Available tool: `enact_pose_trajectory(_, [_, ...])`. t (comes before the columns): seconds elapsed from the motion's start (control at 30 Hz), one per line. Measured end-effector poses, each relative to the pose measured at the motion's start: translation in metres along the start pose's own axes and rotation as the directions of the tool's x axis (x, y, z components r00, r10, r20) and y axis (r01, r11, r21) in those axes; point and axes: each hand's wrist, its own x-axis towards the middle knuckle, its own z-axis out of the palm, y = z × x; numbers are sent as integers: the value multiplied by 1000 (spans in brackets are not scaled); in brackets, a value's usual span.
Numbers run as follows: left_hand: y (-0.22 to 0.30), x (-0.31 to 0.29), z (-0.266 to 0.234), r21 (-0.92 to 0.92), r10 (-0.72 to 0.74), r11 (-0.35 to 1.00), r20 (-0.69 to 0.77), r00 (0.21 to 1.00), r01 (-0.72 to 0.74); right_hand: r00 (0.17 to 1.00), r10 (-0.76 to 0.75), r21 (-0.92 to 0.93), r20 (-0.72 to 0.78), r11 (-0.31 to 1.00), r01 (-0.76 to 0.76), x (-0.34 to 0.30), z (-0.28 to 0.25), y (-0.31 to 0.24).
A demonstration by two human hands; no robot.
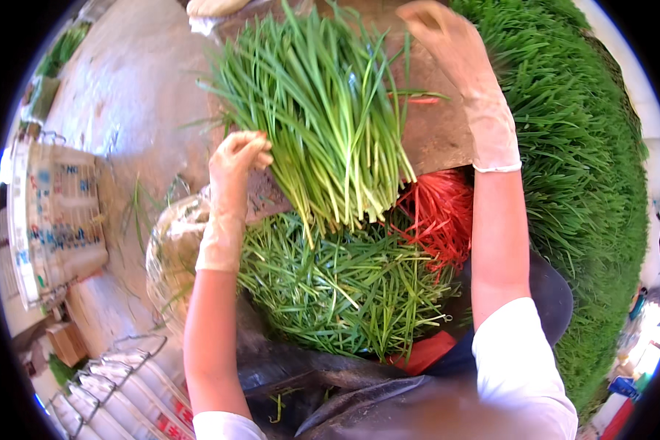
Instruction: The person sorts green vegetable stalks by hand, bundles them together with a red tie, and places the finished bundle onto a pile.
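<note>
A thick bundle of long green garlic chives [337, 125] lies on a brown board [440, 136], its pale cut ends toward me. Close by its left edge is my left hand [235, 161] in a thin cream glove, fingers curled and tips pinched together. Whatever is in that pinch, if anything, is too small to make out. Beyond the bundle's right side my right hand [455, 51], gloved likewise, hangs over the board with fingers bent and apart, nothing visible in them. Red plastic ties [444, 213] hang in a bunch below the board's near edge.
Loose chive scraps [337, 286] pile up on the dark sheet [293, 367] at my lap. A tall mass of green chives [572, 147] fills the right side. Leftward stand a white basket [59, 213], a clear plastic bag [172, 249] and a wire rack [117, 381].
</note>
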Motion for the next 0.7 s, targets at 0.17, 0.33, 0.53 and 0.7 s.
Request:
enact_pose_trajectory(0.17, [-7, 7, -11, 112, 40, 993, -108, 993, -28, 850, 376, -407, 370, 888, -216, -56, 14, 55])
enact_pose_trajectory(0.33, [-11, 2, -19, 284, 41, 959, -138, 990, 0, 881, 352, -342, 316, 909, -240, -65, 24, 58])
enact_pose_trajectory(0.53, [-15, -3, -32, 103, -32, 994, -131, 991, 45, 821, 412, -195, 396, 911, -363, -52, 4, 41])
enact_pose_trajectory(0.7, [-11, -3, -4, 24, -28, 999, -114, 993, 31, 958, 267, -193, -105, 940, -283, -50, -2, 70])
